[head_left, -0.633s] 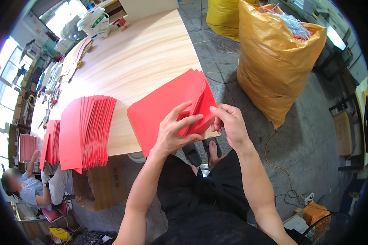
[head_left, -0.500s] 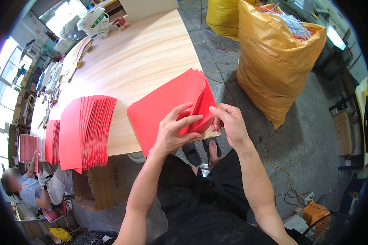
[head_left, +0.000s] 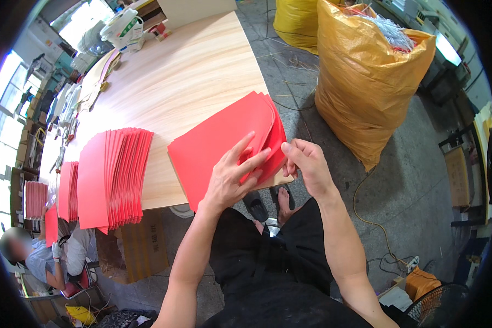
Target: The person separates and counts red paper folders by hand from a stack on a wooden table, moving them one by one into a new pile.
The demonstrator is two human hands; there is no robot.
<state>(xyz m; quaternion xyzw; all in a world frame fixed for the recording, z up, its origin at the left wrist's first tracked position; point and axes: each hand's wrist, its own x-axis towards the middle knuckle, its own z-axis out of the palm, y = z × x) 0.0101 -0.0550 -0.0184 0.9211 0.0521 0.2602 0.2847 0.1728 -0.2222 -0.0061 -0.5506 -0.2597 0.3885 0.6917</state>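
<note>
A stack of red paper sheets (head_left: 218, 134) lies at the near right corner of the wooden table, its right edge lifted and curling. My left hand (head_left: 231, 177) rests on the near part of the stack, fingers spread beside the raised sheets. At the stack's right edge my right hand (head_left: 309, 164) is closed, thumb against the fingers, pinching the edge of a red sheet; how many sheets it holds is hidden. To the left a fanned pile of folded red papers (head_left: 112, 177) lies at the table's near edge.
Smaller red piles (head_left: 36, 199) lie further left, where a seated person (head_left: 44, 257) holds a red sheet. A white bucket (head_left: 123, 30) is at the far left of the table (head_left: 191, 65). Right of it stands an orange sack (head_left: 372, 82) of shreds; a yellow cable (head_left: 374, 224) crosses the floor.
My left fingers have spread and shifted slightly over the stack, and the raised sheets bulge more toward my right hand. The seated person's red sheet now shows more fully.
</note>
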